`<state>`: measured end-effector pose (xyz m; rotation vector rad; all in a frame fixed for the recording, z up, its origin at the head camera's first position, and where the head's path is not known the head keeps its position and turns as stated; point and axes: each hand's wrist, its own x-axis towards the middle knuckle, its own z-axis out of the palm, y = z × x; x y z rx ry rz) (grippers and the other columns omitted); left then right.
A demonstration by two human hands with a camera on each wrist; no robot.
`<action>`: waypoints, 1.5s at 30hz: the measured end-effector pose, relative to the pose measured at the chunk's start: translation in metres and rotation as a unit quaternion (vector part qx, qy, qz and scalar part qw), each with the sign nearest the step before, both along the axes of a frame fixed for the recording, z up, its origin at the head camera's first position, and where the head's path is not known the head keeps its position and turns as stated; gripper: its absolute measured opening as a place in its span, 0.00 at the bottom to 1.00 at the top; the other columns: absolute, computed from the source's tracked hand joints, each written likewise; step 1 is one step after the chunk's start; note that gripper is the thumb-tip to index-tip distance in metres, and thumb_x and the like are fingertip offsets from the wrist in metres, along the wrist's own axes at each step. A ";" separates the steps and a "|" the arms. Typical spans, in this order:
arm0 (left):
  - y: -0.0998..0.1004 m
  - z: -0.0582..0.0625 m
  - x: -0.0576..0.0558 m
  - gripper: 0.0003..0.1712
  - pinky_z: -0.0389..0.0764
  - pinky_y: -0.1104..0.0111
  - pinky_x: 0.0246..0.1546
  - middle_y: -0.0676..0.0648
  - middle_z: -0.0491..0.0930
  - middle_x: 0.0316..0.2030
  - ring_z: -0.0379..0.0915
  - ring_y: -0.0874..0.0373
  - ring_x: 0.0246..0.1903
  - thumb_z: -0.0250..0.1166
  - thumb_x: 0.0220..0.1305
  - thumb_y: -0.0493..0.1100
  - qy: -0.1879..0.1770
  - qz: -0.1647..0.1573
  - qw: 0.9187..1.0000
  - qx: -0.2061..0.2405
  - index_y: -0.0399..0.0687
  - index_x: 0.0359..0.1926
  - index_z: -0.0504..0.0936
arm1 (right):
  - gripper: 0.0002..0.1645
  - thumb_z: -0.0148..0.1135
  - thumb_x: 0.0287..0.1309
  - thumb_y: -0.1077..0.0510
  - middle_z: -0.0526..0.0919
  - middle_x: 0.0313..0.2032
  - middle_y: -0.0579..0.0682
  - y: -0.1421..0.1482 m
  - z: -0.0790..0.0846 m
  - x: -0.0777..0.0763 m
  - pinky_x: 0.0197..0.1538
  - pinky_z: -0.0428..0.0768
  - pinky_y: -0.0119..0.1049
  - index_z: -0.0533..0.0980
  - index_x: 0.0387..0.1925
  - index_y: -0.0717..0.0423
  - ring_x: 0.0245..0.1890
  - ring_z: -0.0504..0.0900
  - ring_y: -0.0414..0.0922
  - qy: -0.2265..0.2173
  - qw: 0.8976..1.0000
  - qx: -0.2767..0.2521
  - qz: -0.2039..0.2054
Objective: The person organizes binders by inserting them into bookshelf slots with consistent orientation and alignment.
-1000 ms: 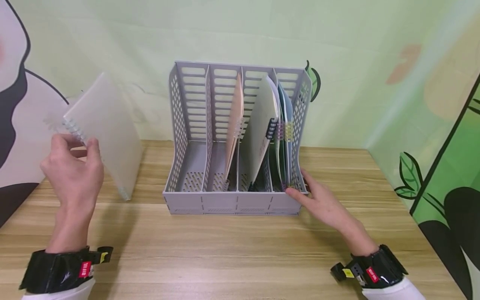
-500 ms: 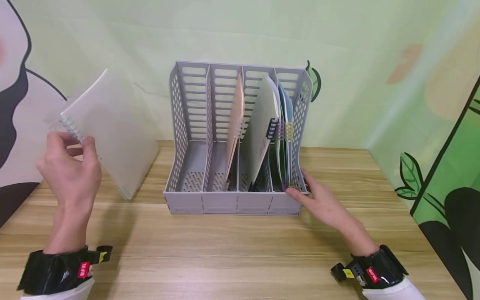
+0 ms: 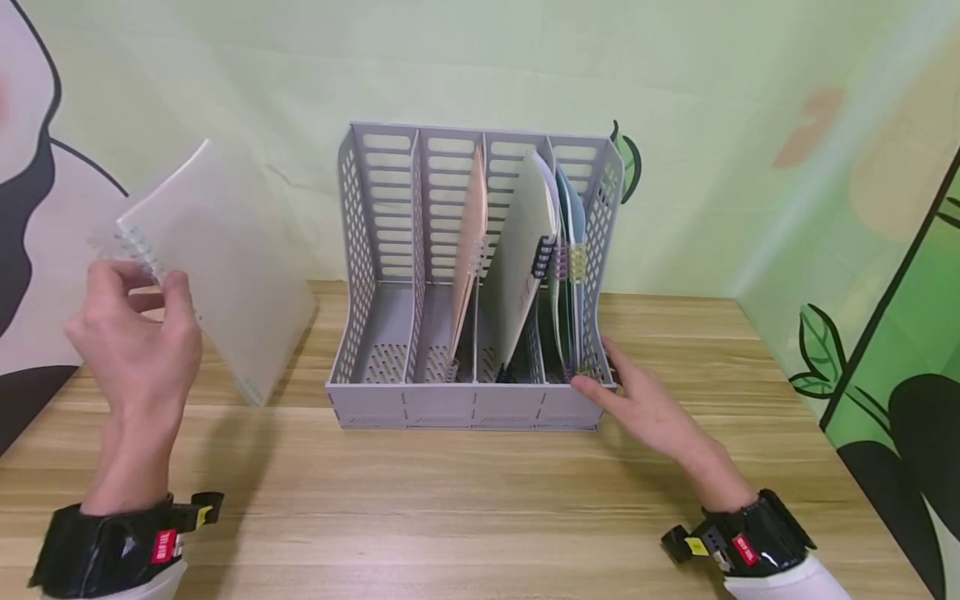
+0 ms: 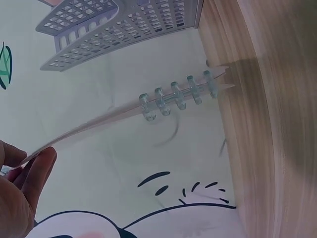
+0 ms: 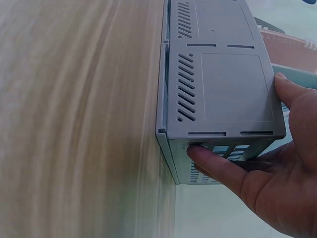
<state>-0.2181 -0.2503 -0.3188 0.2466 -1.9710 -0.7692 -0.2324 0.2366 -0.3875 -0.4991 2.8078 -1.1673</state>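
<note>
My left hand [image 3: 138, 333] pinches a ring-bound notebook [image 3: 228, 258] with a translucent cover by its ringed spine. The notebook is tilted, left of the grey file organizer [image 3: 442, 407]. In the left wrist view its clear rings [image 4: 178, 96] point toward the table; whether the lower corner touches the table I cannot tell. With thumb on the front rim and fingers along the side wall, my right hand [image 5: 275, 171] grips the organizer's right front corner. Inside stand a peach notebook [image 3: 470, 242], a pale one with black rings [image 3: 517, 267], and bluish-green ones [image 3: 573, 217] at the right.
The wood-grain table [image 3: 480, 508] stretches in front of the organizer and to both sides. Behind it hangs a pale green printed backdrop [image 3: 480, 58]. The organizer's leftmost compartment [image 3: 386, 333] holds nothing visible.
My left hand has drifted slightly left, and the notebook has turned so more of its cover faces the head camera. The right hand and the organizer have stayed put.
</note>
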 end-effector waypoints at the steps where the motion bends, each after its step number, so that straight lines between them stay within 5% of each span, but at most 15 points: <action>1: 0.000 0.001 0.000 0.17 0.68 0.92 0.30 0.45 0.82 0.42 0.57 0.97 0.29 0.57 0.68 0.44 0.000 0.000 1.000 -0.002 0.35 0.50 0.78 | 0.48 0.55 0.69 0.40 0.68 0.64 0.61 0.000 0.000 0.000 0.60 0.69 0.48 0.46 0.77 0.55 0.61 0.72 0.58 0.000 1.000 0.000 0.000; 10: 0.003 0.003 0.003 0.18 0.68 0.92 0.30 0.45 0.83 0.43 0.69 0.88 0.33 0.58 0.68 0.45 -0.002 0.000 1.000 -0.006 0.34 0.50 0.78 | 0.48 0.56 0.69 0.40 0.70 0.63 0.61 -0.001 0.001 0.001 0.60 0.70 0.48 0.46 0.77 0.55 0.60 0.74 0.58 -0.001 1.000 -0.002 -0.002; 16: 0.004 0.006 0.005 0.16 0.68 0.92 0.28 0.44 0.82 0.42 0.60 0.95 0.29 0.58 0.67 0.43 0.010 -0.003 1.000 0.004 0.32 0.47 0.77 | 0.47 0.56 0.69 0.41 0.70 0.63 0.60 -0.001 0.001 0.000 0.60 0.70 0.47 0.46 0.77 0.54 0.60 0.73 0.57 -0.006 1.000 -0.008 -0.002; 37: 0.017 0.021 0.016 0.15 0.69 0.91 0.29 0.44 0.82 0.41 0.63 0.94 0.31 0.60 0.66 0.39 0.034 -0.009 0.999 0.005 0.28 0.45 0.77 | 0.49 0.55 0.69 0.38 0.69 0.64 0.61 0.000 0.002 0.001 0.60 0.69 0.48 0.45 0.78 0.54 0.60 0.73 0.57 -0.007 1.000 0.001 -0.005; 45: 0.017 0.022 0.021 0.17 0.70 0.91 0.30 0.38 0.81 0.40 0.64 0.95 0.35 0.56 0.69 0.45 0.080 -0.046 0.994 -0.054 0.32 0.44 0.77 | 0.49 0.55 0.69 0.38 0.68 0.64 0.61 0.000 0.002 0.001 0.60 0.69 0.48 0.45 0.78 0.54 0.61 0.73 0.57 -0.007 1.000 0.001 -0.003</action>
